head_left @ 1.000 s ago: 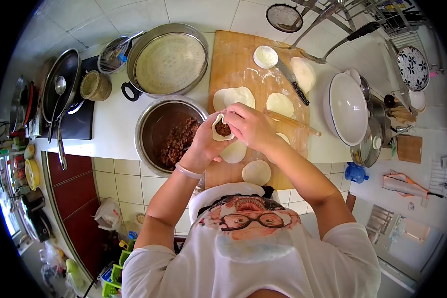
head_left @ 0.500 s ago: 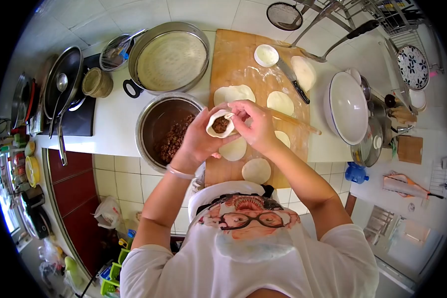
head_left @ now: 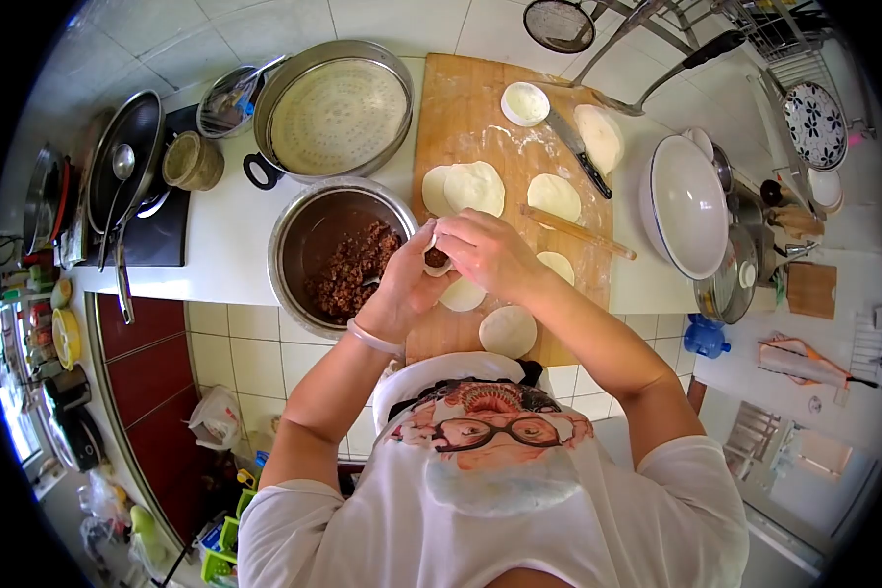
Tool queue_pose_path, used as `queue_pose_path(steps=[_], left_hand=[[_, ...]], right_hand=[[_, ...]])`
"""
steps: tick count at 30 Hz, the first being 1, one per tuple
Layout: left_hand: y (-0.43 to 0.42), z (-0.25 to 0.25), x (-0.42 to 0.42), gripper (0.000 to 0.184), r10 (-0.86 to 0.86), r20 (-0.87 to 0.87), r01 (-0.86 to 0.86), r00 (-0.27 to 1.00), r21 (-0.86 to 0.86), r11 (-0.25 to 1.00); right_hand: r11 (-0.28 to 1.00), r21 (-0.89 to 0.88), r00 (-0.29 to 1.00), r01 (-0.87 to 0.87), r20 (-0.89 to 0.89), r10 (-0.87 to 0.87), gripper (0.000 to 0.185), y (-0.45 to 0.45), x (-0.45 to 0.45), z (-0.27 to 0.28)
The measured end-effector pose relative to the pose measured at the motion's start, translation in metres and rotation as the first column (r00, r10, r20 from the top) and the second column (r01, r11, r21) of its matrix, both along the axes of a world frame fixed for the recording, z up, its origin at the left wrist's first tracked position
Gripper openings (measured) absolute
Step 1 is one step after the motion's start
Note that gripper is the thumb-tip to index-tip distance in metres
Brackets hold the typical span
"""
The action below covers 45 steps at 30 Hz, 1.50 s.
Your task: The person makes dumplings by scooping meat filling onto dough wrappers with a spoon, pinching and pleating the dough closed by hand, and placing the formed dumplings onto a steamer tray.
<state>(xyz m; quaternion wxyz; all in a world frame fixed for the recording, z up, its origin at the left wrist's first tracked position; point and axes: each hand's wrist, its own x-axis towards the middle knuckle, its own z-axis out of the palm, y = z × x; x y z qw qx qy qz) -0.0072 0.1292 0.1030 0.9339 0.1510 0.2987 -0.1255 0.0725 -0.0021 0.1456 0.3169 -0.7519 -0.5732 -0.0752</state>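
Observation:
A half-gathered bun [head_left: 435, 260], dough around brown minced filling, sits between my hands over the board's left edge. My left hand [head_left: 407, 281] cups it from the left and below. From the right, my right hand [head_left: 488, 253] pinches the dough rim, covering much of the bun. Left of my hands is a metal bowl [head_left: 280, 277] of minced filling [head_left: 353, 272], a utensil partly showing in it. Around my hands on the wooden board [head_left: 441, 118] lie several round dough wrappers [head_left: 508, 331]. A rolling pin [head_left: 580, 232] rests beyond my right hand.
A steamer tray [head_left: 335, 113] stands behind the filling bowl. On the board are a knife [head_left: 592, 174], a small white bowl [head_left: 525, 104] and a dough lump [head_left: 599, 137]. A large white basin [head_left: 689, 208] stands at right, a pan [head_left: 122, 167] at left.
My right hand has moved left over the bun, covering more of it, and the filling opening shows less. My left hand has turned and dropped slightly, uncovering more of the filling bowl.

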Motion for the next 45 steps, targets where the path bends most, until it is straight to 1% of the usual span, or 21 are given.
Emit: queue_pose_path(steps=[1, 2, 4, 5, 6, 7, 10, 14, 16, 19, 24, 26, 28, 30, 31, 32, 35, 38, 40, 43, 45], left_hand=[[0.005, 0.003, -0.002, 0.035, 0.001, 0.0, -0.001, 1.0, 0.001, 1.0], [0.011, 0.006, -0.007, 0.038, -0.314, 0.108, 0.205, 0.943, 0.554, 0.807], [0.015, 0.011, -0.005, 0.041, -0.607, 0.015, 0.218, 0.795, 0.926, 0.309], [0.015, 0.011, 0.001, 0.043, -0.434, 0.26, 0.137, 0.863, 0.706, 0.695], [0.012, 0.011, 0.004, 0.044, -0.312, 0.347, 0.082, 0.885, 0.543, 0.835], [0.01, 0.011, 0.008, 0.045, -0.178, 0.408, 0.026, 0.895, 0.352, 0.936], [-0.009, 0.003, 0.016, 0.044, 0.14, 0.229, -0.136, 0.963, -0.033, 0.99], [-0.009, -0.016, 0.02, 0.035, 0.115, 0.147, -0.12, 0.982, 0.024, 0.992], [-0.009, -0.021, 0.022, 0.031, 0.111, 0.123, -0.118, 0.986, 0.051, 0.992], [-0.011, -0.009, 0.023, 0.027, 0.073, 0.082, -0.082, 0.994, 0.111, 0.99], [-0.011, -0.003, 0.027, 0.029, -0.041, 0.001, 0.04, 0.999, 0.221, 0.975], [-0.004, -0.014, 0.028, 0.032, -0.137, 0.162, 0.113, 0.977, 0.148, 0.983], [-0.01, 0.007, 0.022, 0.033, -0.048, 0.269, -0.017, 0.962, 0.234, 0.972], [-0.017, 0.013, 0.025, 0.034, 0.019, 0.386, -0.147, 0.922, 0.306, 0.941], [-0.022, 0.009, 0.027, 0.034, 0.111, 0.3, -0.161, 0.947, 0.146, 0.976], [-0.024, 0.006, 0.028, 0.034, 0.19, 0.195, -0.19, 0.962, -0.017, 0.982], [-0.022, -0.007, 0.028, 0.031, 0.16, 0.182, -0.169, 0.97, 0.036, 0.985], [-0.015, -0.02, 0.027, 0.029, 0.121, 0.169, -0.134, 0.978, 0.072, 0.988], [-0.014, -0.014, 0.026, 0.029, 0.091, 0.159, -0.105, 0.983, 0.084, 0.991], [-0.012, -0.006, 0.023, 0.029, 0.034, 0.07, -0.045, 0.997, 0.159, 0.986], [-0.009, -0.006, 0.024, 0.031, -0.049, 0.074, 0.037, 0.996, 0.152, 0.988]], right_hand=[[1.0, -0.001, 1.0, -0.012, -0.016, 0.012, 0.015, -0.001, 0.0, 0.0], [1.0, -0.001, 1.0, -0.013, -0.016, 0.013, 0.015, -0.002, 0.0, 0.0], [0.978, 0.116, 0.943, 0.171, -0.307, -0.128, 0.015, -0.003, -0.002, 0.008], [0.977, 0.117, 0.942, 0.176, -0.307, -0.133, 0.015, -0.003, -0.002, 0.01], [0.956, 0.108, 0.832, 0.273, -0.525, -0.178, 0.016, -0.003, -0.002, 0.012], [0.928, 0.081, 0.672, 0.363, -0.713, -0.201, 0.016, -0.002, -0.003, 0.013], [0.914, 0.01, 0.551, 0.406, -0.8, -0.236, 0.015, 0.002, -0.006, 0.003], [0.93, -0.087, 0.726, 0.357, -0.601, -0.335, 0.013, -0.005, -0.002, -0.003], [0.964, -0.026, 0.911, 0.265, -0.32, -0.259, 0.016, -0.008, -0.001, -0.002], [0.983, 0.037, 0.976, 0.178, -0.134, -0.171, 0.019, -0.008, 0.004, 0.003], [0.992, 0.069, 0.991, 0.104, -0.094, -0.097, 0.02, -0.015, 0.011, 0.001], [0.993, 0.071, 0.99, 0.095, -0.111, -0.087, 0.018, -0.017, 0.011, 0.0], [0.945, 0.132, 0.868, 0.299, -0.449, -0.212, 0.014, -0.019, 0.011, 0.001], [0.917, 0.12, 0.783, 0.381, -0.569, -0.251, 0.013, -0.014, 0.008, 0.001], [0.888, 0.093, 0.68, 0.451, -0.679, -0.275, 0.013, -0.012, 0.006, 0.001], [0.887, 0.091, 0.679, 0.453, -0.68, -0.277, 0.013, -0.011, 0.006, 0.0], [0.898, -0.021, 0.668, 0.439, -0.661, -0.342, 0.01, -0.01, 0.003, -0.004], [0.937, -0.021, 0.798, 0.348, -0.518, -0.308, 0.011, -0.013, 0.004, -0.003], [0.977, -0.027, 0.947, 0.21, -0.242, -0.21, 0.011, -0.013, 0.005, 0.005], [0.992, 0.014, 0.988, 0.127, -0.091, -0.125, 0.011, -0.012, 0.008, 0.01], [0.994, -0.001, 0.988, 0.108, -0.106, -0.108, 0.011, -0.013, 0.009, 0.011]])
